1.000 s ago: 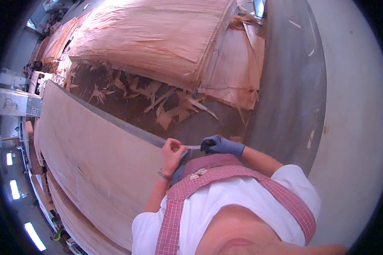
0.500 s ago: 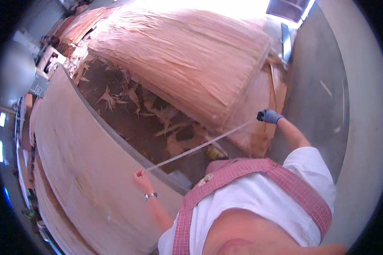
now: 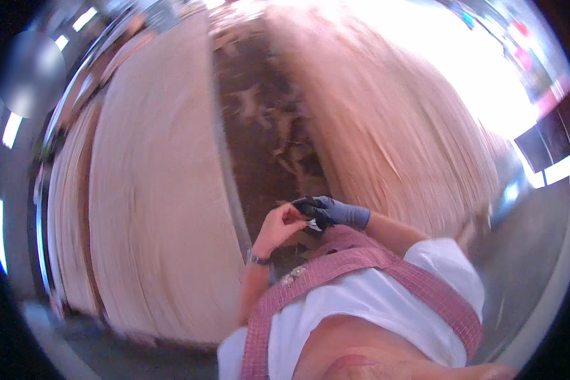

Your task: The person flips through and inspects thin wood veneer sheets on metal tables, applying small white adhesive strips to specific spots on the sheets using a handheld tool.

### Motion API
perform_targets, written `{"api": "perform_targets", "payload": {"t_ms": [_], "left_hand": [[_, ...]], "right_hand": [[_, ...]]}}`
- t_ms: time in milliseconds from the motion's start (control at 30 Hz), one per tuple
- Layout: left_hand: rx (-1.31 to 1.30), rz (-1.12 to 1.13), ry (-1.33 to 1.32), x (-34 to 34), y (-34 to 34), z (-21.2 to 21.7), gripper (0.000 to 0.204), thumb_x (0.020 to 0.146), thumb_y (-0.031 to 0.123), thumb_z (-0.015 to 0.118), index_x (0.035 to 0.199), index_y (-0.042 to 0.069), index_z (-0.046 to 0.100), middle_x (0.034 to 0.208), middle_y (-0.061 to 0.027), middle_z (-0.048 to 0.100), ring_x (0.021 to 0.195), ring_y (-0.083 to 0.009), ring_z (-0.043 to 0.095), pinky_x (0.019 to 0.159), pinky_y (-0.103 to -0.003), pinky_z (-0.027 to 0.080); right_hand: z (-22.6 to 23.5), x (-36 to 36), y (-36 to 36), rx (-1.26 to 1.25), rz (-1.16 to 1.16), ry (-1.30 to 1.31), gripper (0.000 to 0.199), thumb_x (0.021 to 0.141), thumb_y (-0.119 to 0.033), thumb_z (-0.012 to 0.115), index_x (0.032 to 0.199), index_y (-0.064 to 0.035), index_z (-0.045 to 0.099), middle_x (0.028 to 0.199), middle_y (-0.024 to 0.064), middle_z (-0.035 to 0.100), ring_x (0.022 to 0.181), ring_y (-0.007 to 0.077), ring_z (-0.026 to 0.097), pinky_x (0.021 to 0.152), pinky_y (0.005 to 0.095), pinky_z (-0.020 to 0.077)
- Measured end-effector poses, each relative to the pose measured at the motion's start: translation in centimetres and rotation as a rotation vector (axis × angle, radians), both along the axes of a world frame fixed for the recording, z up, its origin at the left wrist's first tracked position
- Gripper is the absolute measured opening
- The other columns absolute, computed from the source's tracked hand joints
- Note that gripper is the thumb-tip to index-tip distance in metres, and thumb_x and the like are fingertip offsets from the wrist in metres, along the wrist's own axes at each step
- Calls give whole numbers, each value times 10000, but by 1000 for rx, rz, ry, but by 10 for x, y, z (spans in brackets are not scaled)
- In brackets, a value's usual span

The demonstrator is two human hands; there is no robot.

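Observation:
In front of my apron, my two hands meet over the dark gap between two piles of wood sheets. My bare left hand, a watch on its wrist, has thumb and fingers bent together at a small white piece of tape. My right hand, in a grey glove with black fingers, is closed around the same spot, and its fingers hide most of the tape. Motion blurs the details. To the left stands a pile of pale wood sheets, and to the right a pile of reddish veneer sheets.
Torn veneer scraps litter the dark floor between the piles. Another stack of sheets stands at the far left. Strong light comes from the upper right, beside a dark panel.
The long pale tape stretched between my hands no longer shows at length. My hands have come together, the right one moving left. My view has turned to the right, and the piles now run lengthwise ahead.

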State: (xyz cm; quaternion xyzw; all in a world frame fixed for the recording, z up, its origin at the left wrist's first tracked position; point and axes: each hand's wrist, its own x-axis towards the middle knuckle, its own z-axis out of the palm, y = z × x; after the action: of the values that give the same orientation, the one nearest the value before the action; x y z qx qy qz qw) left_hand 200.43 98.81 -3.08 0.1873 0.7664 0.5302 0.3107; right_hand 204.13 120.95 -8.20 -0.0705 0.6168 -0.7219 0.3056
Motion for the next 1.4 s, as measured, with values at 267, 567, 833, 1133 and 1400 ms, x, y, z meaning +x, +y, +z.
{"api": "perform_targets", "payload": {"t_ms": [267, 567, 833, 1133, 1400], "left_hand": [[179, 570, 16, -143, -27, 10, 205, 831, 81, 750, 960, 25, 602, 860, 1, 641, 783, -72, 607, 712, -235, 511], [-835, 697, 509, -226, -170, -146, 636, 931, 336, 583, 1453, 39, 373, 1474, -199, 387, 1364, -351, 342, 1130, -480, 287], [-1356, 1275, 193, -338, -378, -147, 930, 876, 565, 553, 1552, 91, 124, 1613, -128, 150, 1485, -306, 142, 1176, -530, 152], [-1400, 1370, 62, -398, -468, -169, 920, 881, 642, 470, 1539, 68, 181, 1606, -115, 187, 1491, -268, 133, 1192, -517, 66], [-1373, 1446, 116, -411, -480, -169, 897, 889, 652, 454, 1532, 71, 222, 1598, -112, 216, 1484, -269, 151, 1190, -516, 49]], "right_hand": [[15, -209, 4, 73, 283, 123, 207, 937, -117, 606, 1127, -40, 634, 925, -7, 662, 798, 65, 571, 695, 237, 486], [59, -544, 0, 612, 175, 999, 225, 799, 7, 668, 1009, -69, 695, 908, 82, 699, 867, 222, 653, 819, 325, 515], [228, -804, -143, 721, -163, 1868, 318, 871, -95, 640, 1188, -114, 656, 1112, 85, 698, 988, 246, 681, 860, 336, 527], [252, -805, -421, 203, 391, 1618, 377, 885, 32, 569, 1234, -96, 630, 1019, 60, 717, 907, 142, 689, 824, 284, 538], [85, -716, -598, 99, 1120, 367, 203, 970, -247, 587, 982, -48, 624, 750, 1, 676, 532, 49, 513, 455, 222, 397]]}}
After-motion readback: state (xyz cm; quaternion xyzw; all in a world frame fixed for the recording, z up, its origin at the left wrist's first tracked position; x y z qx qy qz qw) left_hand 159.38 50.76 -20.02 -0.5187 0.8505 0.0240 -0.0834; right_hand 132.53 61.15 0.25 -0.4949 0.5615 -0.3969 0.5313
